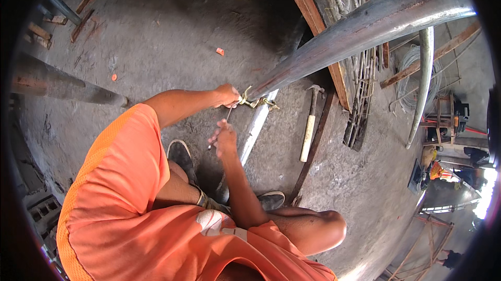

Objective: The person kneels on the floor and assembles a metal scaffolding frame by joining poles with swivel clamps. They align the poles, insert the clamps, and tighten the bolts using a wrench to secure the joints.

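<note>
A gold-coloured metal scaffold clamp [254, 102] sits where a thin silver pipe [257, 127] on the floor meets the lower end of a thick grey steel pipe [360, 25]. My left hand [228, 96] is closed at the clamp's left end, its fingertips pinching there; what exactly they hold is too small to make out. My right hand [225, 139], just below, is wrapped round a thin metal rod-like tool [230, 112]. One end of this tool reaches up to the left hand and the clamp, while its other end sticks out under the fist.
A claw hammer [308, 137] with a white handle lies to the right, beside a dark flat bar [314, 150]. Bundled steel bars [365, 88] and a wire coil [416, 75] lie farther right. Another thick pipe [68, 82] is at the left. Small orange pieces [220, 51] dot the floor.
</note>
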{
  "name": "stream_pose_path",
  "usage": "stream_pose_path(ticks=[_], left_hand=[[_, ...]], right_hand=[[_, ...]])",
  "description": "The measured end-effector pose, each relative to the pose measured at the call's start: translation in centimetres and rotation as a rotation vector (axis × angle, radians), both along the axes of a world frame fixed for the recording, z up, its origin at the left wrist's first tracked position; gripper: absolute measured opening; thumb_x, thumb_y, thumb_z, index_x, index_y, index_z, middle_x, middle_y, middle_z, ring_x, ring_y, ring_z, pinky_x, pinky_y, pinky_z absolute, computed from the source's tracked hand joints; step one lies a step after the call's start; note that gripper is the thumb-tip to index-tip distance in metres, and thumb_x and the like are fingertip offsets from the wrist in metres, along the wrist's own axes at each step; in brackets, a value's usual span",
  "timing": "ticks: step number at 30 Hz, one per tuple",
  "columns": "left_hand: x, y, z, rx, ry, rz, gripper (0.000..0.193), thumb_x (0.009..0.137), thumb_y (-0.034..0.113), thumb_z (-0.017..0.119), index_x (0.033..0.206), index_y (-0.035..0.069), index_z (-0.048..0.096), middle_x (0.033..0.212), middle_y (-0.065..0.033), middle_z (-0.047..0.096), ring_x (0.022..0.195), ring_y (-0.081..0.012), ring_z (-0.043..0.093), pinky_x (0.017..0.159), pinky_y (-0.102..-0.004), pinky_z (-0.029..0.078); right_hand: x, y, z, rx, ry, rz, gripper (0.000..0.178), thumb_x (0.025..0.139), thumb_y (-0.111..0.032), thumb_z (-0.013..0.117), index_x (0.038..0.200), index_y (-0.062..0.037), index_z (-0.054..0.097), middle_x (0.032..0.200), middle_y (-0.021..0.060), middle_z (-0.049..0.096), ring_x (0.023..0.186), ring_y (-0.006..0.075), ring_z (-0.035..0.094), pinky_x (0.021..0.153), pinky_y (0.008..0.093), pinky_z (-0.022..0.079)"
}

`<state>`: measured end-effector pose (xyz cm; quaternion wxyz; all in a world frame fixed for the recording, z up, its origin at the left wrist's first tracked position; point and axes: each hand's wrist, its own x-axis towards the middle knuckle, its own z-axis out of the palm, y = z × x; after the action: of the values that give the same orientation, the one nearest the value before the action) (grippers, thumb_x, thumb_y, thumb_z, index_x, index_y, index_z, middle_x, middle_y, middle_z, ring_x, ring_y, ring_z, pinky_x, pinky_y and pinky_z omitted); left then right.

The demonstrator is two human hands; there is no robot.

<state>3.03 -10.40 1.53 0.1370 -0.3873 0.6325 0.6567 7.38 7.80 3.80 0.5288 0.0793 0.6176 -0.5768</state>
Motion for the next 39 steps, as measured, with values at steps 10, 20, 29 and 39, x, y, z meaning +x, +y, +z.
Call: stream_pose_path(ticks=[10,20,29,39], left_hand=[[-1.0,-2.7,-1.9,0.676,0.05,0.0,0.033,0.101,0.037,0.059,0.111,0.006,0.068,0.112,-0.0103,0.072,0.102,-0.0214,0.071,0.085,-0.0367,0.058],[1.0,-2.0,-8.9,0.475,0.689,-0.362,0.029,0.098,0.033,0.065,0.116,0.01,0.066,0.108,-0.0059,0.071,0.098,-0.0179,0.068,0.088,-0.0365,0.056],[0.6,0.6,-4.6,0.571,0.227,0.013,0.032,0.09,0.025,0.078,0.116,0.009,0.067,0.105,-0.0048,0.071,0.094,-0.0196,0.068,0.086,-0.0396,0.056],[2.8,-3.5,-2.0,0.783,0.433,0.186,0.031,0.097,0.014,0.07,0.124,0.001,0.06,0.117,-0.0109,0.068,0.101,-0.0224,0.07,0.087,-0.0386,0.06]], right_hand=[[-7.7,-8.7,9.1,-0.671,-0.817,-0.74,0.043,0.111,-0.039,0.036,0.105,-0.0031,0.057,0.096,0.0086,0.063,0.082,0.0185,0.055,0.071,0.0327,0.047],[-14.0,-19.2,0.3,-1.037,-0.79,-1.01,0.078,0.107,-0.06,0.015,0.093,0.0009,0.062,0.077,0.0116,0.063,0.069,0.0239,0.061,0.066,0.0371,0.051],[-18.8,-24.2,-2.5,-0.59,-0.984,-1.344,0.048,0.104,-0.031,0.031,0.101,0.0047,0.062,0.085,0.0169,0.07,0.072,0.0277,0.067,0.067,0.0421,0.06],[-9.2,-11.9,7.0,-0.587,-1.055,-0.735,0.027,0.107,-0.021,0.044,0.094,-0.0005,0.056,0.081,0.007,0.058,0.072,0.0221,0.058,0.072,0.0405,0.056]])
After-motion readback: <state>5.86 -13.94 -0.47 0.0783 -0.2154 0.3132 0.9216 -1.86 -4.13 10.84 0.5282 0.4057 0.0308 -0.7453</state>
